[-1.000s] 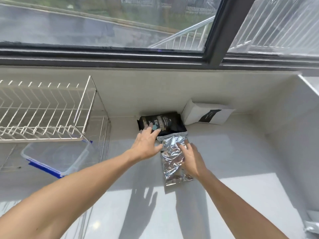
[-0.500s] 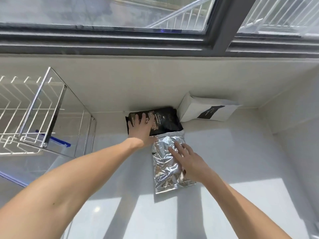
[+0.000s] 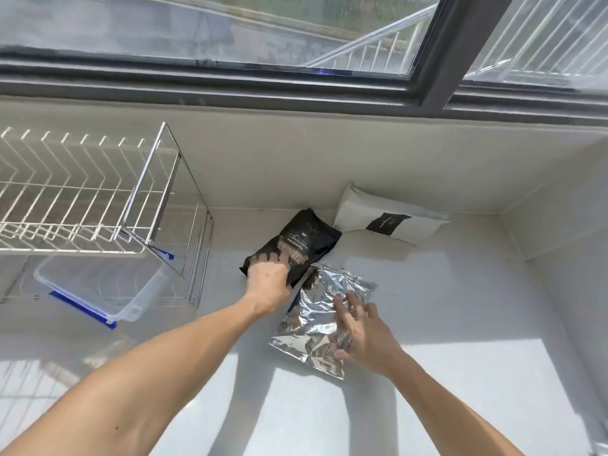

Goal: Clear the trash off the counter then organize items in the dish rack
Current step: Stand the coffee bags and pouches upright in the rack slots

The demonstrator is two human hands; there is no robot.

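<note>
Bags on the desk (image 3: 460,324): three. One black bag (image 3: 304,245), printed with pale lettering. One silver foil bag (image 3: 316,317), crumpled. One white bag (image 3: 378,218) with a black label, against the back wall.

Wire dish racks: one (image 3: 82,199), white and chrome, two tiers as far as can be seen.

Clear plastic tubs: one (image 3: 98,284), under the rack's upper tier. Blue clips on it: two in view, one at the near edge, one at the far corner.

Hands: two. Left hand (image 3: 268,281) on the black bag, right hand (image 3: 365,334) on the foil bag.

Window panes: two, split by one dark frame post.
</note>
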